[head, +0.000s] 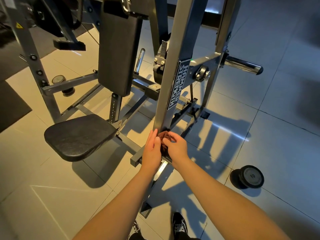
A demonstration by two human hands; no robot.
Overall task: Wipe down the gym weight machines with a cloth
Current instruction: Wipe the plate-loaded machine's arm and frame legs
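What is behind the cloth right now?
The grey upright post rises behind the brown cloth, held between left hand and right hand. The post's foot is covered.

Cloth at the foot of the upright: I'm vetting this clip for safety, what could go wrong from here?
The cloth is bunched small between the left hand and right hand, so bare skin may scrape the upright or the bar end beside them. The loose weight on the floor could trip a sideways step.
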